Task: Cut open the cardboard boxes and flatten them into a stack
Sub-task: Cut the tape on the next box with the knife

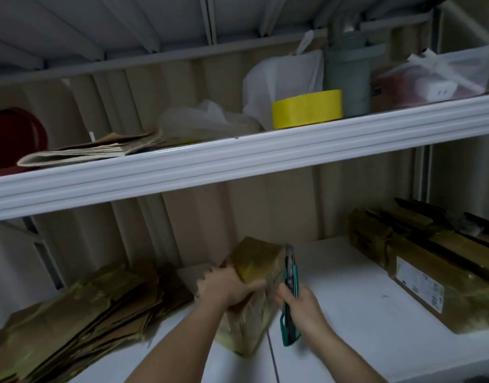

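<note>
Two bare forearms come in from approx 6 o'clock, no sleeves visible up to the frame edge. Left hand (228,286) and right hand (301,305) both bare: no gloves. No watch, bracelet or rings to be seen on wrists or fingers. Nails too blurred to judge. Rest of the person is out of view.

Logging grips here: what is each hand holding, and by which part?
Left hand grips the cardboard box at its upper edge; right hand grips the green utility knife mid-handle.
</note>
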